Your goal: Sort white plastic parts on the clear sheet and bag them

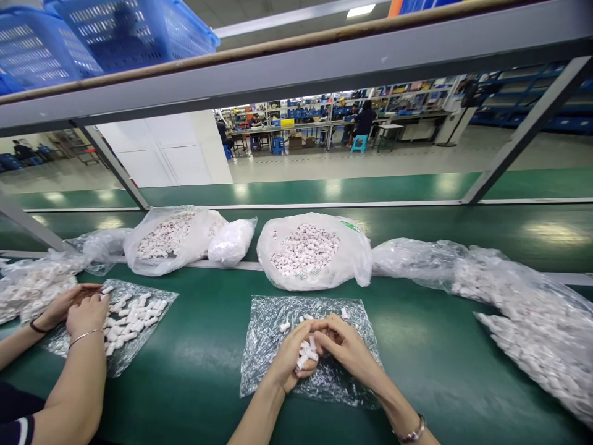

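Note:
Cupped over a clear plastic bag (259,346), my left hand (290,355) holds several small white plastic parts (306,353). Close against it, my right hand (345,346) has its fingers bent at the edge of that handful; whether a part is between its fingertips is hidden. A few more white parts (284,326) lie on the bag around my hands. Straight ahead sits an open bag (266,247) filled with small white and pinkish parts.
At the left, a co-worker's hands (88,309) are over another clear bag (139,346) with white parts. Large filled bags (532,309) lie at the right. A bag of parts (139,262) and a small white bag (231,241) stand back left. A shelf beam (296,55) crosses above.

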`<action>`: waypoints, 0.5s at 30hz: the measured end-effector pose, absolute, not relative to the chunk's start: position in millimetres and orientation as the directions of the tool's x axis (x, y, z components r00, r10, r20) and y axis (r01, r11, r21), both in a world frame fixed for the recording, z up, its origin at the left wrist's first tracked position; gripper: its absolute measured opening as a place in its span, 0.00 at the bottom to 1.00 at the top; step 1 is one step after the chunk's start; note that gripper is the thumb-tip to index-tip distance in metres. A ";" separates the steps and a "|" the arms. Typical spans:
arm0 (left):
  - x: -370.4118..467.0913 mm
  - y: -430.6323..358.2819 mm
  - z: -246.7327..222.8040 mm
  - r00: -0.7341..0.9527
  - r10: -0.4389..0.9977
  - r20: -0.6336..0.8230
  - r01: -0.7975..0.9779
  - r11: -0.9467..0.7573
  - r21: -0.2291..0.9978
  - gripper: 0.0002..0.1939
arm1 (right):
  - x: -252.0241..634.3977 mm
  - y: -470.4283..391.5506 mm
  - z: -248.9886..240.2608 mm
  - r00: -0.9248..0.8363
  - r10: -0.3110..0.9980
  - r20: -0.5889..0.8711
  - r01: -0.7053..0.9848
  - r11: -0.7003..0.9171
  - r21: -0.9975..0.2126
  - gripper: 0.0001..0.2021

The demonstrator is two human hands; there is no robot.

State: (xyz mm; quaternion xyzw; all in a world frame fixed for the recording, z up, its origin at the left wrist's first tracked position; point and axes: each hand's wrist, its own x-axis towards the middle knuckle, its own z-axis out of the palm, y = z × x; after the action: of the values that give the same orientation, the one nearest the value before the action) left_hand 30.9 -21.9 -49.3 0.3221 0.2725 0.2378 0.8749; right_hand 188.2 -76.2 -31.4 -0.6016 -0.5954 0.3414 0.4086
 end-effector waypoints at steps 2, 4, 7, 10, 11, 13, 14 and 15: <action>31.7 -25.6 -48.2 0.738 0.584 -0.337 -0.210 0.674 0.708 0.21 | 187.8 -78.2 -27.6 -0.014 0.999 0.036 0.444 0.038 -0.895 0.13; 32.0 -27.7 -47.0 0.740 0.579 -0.342 -0.192 0.669 0.718 0.21 | 189.4 -79.4 -25.0 -0.056 0.998 0.008 0.428 0.031 -0.903 0.14; 31.8 -25.7 -46.3 0.738 0.586 -0.335 -0.202 0.666 0.718 0.19 | 193.0 -79.1 -23.4 -0.042 0.999 0.003 0.341 0.017 -0.940 0.15; 29.7 -18.6 -48.1 0.710 0.624 -0.328 -0.247 0.656 0.713 0.18 | 196.2 -75.6 -26.7 0.084 0.996 -0.006 0.242 -0.026 -0.970 0.17; 28.5 -16.1 -49.1 0.695 0.640 -0.328 -0.263 0.651 0.712 0.18 | 197.4 -73.9 -29.4 0.136 0.991 -0.011 0.227 -0.042 -0.973 0.18; 26.3 -12.1 -51.4 0.668 0.667 -0.330 -0.294 0.644 0.707 0.17 | 200.3 -70.2 -36.9 0.226 0.974 -0.010 0.231 -0.064 -0.971 0.19; 25.6 -11.0 -52.6 0.656 0.677 -0.332 -0.306 0.641 0.703 0.16 | 201.7 -68.7 -41.0 0.259 0.966 -0.001 0.246 -0.067 -0.967 0.20; 25.2 -10.3 -53.6 0.647 0.686 -0.334 -0.317 0.640 0.700 0.16 | 202.9 -67.5 -44.7 0.285 0.959 0.010 0.267 -0.069 -0.961 0.20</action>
State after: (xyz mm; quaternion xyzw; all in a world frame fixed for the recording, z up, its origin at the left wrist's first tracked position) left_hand 25.2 -10.3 -53.6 0.3064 0.3006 0.2936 0.8541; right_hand 202.9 -67.5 -44.7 -0.6384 -0.4801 0.3565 0.4846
